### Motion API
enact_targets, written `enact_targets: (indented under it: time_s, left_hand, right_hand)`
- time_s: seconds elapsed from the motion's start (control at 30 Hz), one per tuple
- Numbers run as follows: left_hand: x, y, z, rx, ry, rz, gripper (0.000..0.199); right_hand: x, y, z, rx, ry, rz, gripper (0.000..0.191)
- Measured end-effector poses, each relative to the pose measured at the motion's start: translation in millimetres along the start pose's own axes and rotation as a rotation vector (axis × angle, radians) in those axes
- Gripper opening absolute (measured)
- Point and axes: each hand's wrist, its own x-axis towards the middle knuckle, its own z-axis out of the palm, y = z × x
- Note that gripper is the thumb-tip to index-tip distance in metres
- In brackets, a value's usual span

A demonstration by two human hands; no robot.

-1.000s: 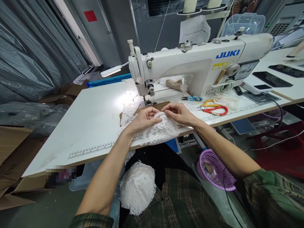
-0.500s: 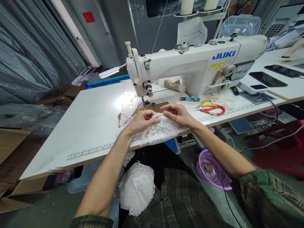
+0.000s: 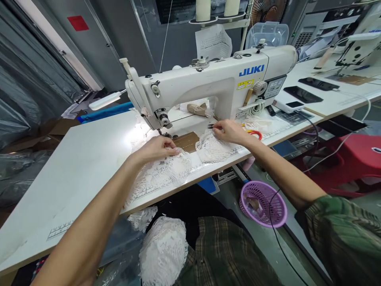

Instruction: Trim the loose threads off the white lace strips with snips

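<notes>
White lace point(image 3: 166, 171) lies over the front edge of the table, and my left hand point(image 3: 160, 147) pinches its scalloped border just in front of the machine's needle area. To the right, a second stretch of lace point(image 3: 216, 149) rests on the table under my right hand point(image 3: 228, 131). My right fingers are closed at the dark tips of small snips point(image 3: 210, 126). The white JUKI sewing machine point(image 3: 205, 81) stands behind both hands. Between the two lace parts a brown board point(image 3: 187, 142) shows. A bundle of lace point(image 3: 165, 250) sits on my lap.
Red-handled scissors point(image 3: 256, 134) lie right of my right hand, near a coil of cord point(image 3: 256, 107). Dark phones point(image 3: 303, 94) rest farther right. A purple basket point(image 3: 279, 222) stands on the floor by a red stool point(image 3: 354, 159). A thread stand rises behind the machine.
My hands have moved apart, the right one over to the snips. The lace between them now lies spread in two parts on the table. The view has turned to the right.
</notes>
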Motion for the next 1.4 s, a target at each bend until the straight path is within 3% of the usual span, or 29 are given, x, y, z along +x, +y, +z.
enact_targets:
  time_s: [0.1, 0.17, 0.27, 0.37, 0.5, 0.63, 0.77, 0.93, 1.13, 1.4]
  left_hand:
    - [0, 12, 3.7, 0.181, 0.218, 0.050, 0.036]
    - [-10, 23, 12.4, 0.206, 0.301, 0.100, 0.034]
    - [-26, 37, 30.5, 0.103, 0.379, 0.111, 0.031]
    - [-31, 46, 48.5, -0.103, 0.437, 0.053, 0.045]
    - [-24, 54, 66.3, -0.495, 0.386, 0.035, 0.070]
    - [-21, 67, 82.1, -0.894, 0.277, 0.140, 0.064]
    - [-30, 77, 96.4, -1.144, 0.280, 0.221, 0.063]
    - [-50, 75, 101.7, -1.179, 0.338, 0.197, 0.072]
    - [-65, 67, 103.0, -1.122, 0.353, 0.292, 0.073]
    - [-66, 55, 108.0, -1.087, 0.367, 0.328, 0.063]
  right_hand:
    - [1, 0, 10, -0.087, -0.053, 0.012, 0.018]
    - [1, 0, 15, -0.046, -0.030, -0.024, 0.016]
    - [0, -1, 11, 0.116, -0.037, -0.106, 0.014]
    - [-4, -10, -1, 0.448, -0.093, -0.101, 0.021]
    - [-14, -37, -19, 0.825, -0.104, -0.106, 0.040]
    - [-26, -61, -29, 0.978, -0.027, -0.107, 0.047]
    - [-35, -66, -31, 1.038, 0.007, -0.054, 0.042]
    - [-41, -57, -17, 1.130, 0.019, 0.058, 0.033]
    - [-41, -58, 7, 1.341, -0.018, 0.210, 0.044]
    - [-44, -57, 23, 1.395, -0.064, 0.253, 0.049]
